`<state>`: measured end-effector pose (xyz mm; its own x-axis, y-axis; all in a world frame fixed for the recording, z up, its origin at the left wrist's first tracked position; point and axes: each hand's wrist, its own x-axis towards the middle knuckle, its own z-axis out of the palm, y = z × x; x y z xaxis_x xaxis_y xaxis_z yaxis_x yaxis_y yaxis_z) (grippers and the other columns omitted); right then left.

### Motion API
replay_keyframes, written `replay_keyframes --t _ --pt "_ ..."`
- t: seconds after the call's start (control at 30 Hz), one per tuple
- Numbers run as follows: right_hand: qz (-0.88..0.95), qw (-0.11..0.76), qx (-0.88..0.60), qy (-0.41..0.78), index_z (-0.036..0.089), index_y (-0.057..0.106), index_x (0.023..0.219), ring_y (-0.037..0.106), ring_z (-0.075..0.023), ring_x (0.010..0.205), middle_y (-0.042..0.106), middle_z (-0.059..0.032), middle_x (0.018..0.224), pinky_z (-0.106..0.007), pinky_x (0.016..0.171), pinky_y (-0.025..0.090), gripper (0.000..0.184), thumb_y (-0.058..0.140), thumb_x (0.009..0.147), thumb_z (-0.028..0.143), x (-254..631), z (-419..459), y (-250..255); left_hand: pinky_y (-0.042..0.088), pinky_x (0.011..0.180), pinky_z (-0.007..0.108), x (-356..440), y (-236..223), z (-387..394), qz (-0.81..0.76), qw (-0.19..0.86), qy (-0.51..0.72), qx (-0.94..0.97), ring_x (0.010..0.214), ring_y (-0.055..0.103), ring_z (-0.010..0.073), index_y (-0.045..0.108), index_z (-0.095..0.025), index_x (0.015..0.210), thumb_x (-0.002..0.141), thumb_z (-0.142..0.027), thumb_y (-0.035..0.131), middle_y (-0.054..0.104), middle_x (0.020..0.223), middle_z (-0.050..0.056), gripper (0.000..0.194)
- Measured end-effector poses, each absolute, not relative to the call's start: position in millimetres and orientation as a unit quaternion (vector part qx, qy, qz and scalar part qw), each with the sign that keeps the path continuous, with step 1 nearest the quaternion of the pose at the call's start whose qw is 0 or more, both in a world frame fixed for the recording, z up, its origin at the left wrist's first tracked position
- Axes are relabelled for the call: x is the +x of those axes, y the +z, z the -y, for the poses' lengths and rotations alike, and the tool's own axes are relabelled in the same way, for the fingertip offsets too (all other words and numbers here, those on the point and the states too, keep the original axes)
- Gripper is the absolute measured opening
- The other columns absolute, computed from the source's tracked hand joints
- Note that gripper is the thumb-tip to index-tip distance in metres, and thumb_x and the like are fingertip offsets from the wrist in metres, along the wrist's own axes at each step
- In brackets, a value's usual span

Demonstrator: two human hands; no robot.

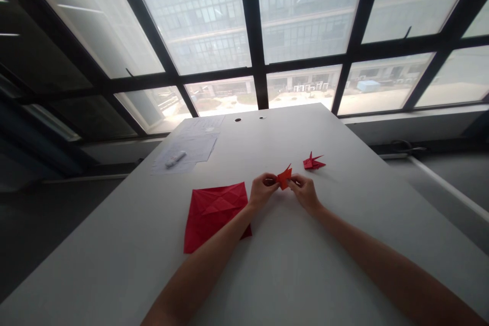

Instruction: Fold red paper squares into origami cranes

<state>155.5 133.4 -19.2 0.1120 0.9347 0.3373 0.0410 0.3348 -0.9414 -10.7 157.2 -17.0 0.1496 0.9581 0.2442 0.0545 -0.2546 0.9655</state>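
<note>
Orange folded paper (284, 178) is pinched between your left (264, 189) and right hands (304, 192), near the red folded piece (313, 163)

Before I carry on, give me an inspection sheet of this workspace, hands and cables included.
Surface: white table, with a dark round opening near the far edge.
Work items: orange folded paper; red folded piece; creased red sheet, partly hidden by the left forearm.
Clutter: papers, white object on them.
Hands: left hand and right hand both pinch the orange paper.
Cables: possible dark cord beyond the table's right side; unclear.
Surroundings: dark-framed windows ahead.
</note>
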Motion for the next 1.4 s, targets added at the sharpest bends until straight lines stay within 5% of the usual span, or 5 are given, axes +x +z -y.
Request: replay_keyframes --t 0.3,0.67,1.17,1.3,1.4 --pt "0.606 0.589 -0.506 0.174 0.019 0.070 0.078 0.059 -0.0238 0.090 0.063 -0.0100 0.099 -0.037 0.077 0.052 0.015 0.063 0.083 0.032 154.1 -127.8 -17.7 0.058 0.075 0.033 -9.7 -17.7 -157.1 -0.430 0.406 0.511 0.623 0.080 0.071 0.0204 0.074 -0.016 0.091 0.076 -0.030 0.074 0.076 0.088 0.008 0.020" --pt "0.667 0.487 -0.564 0.009 0.022 0.071 0.077 0.055 -0.0259 0.105 0.065 -0.0071 0.104 -0.042 0.097 0.036 0.021 0.059 0.091 0.033 154.8 -117.4 -5.5 0.058 0.068 0.028 -7.8 -16.6 -154.9 -0.421 0.362 0.548 0.625 0.076 0.070 0.0171 0.068 -0.015 0.078 0.079 -0.029 0.070 0.072 0.091 0.008 0.014" --pt "0.777 0.447 -0.437 0.069 0.026 0.070 0.112 0.060 -0.0285 0.106 0.068 -0.0088 0.113 -0.045 0.095 0.045 0.037 0.078 0.079 0.040 164.5 -123.3 -8.2 0.050 0.064 0.026 -16.0 -9.8 -160.5 -0.404 0.538 0.525 0.521 0.065 0.062 0.0137 0.071 -0.012 0.081 0.066 -0.036 0.083 0.068 0.074 0.003 0.031" --pt "0.723 0.513 -0.422 0.188 0.023 0.066 0.110 0.063 -0.0269 0.103 0.069 -0.0092 0.111 -0.045 0.093 0.049 0.034 0.073 0.082 0.041 160.3 -125.1 -12.9 0.049 0.061 0.025 -16.2 -8.0 -160.3 -0.362 0.564 0.513 0.537 0.066 0.062 0.0136 0.072 -0.012 0.090 0.069 -0.037 0.082 0.070 0.083 0.006 0.034" --pt "0.636 0.553 -0.419 0.339 0.021 0.060 0.108 0.068 -0.0222 0.080 0.071 -0.0049 0.087 -0.038 0.075 0.055 0.034 0.069 0.084 0.044 158.2 -128.5 -19.3 0.048 0.059 0.024 -16.2 -9.2 -160.3 -0.349 0.538 0.513 0.571 0.066 0.061 0.0138 0.073 -0.012 0.090 0.072 -0.037 0.080 0.071 0.082 0.007 0.032"
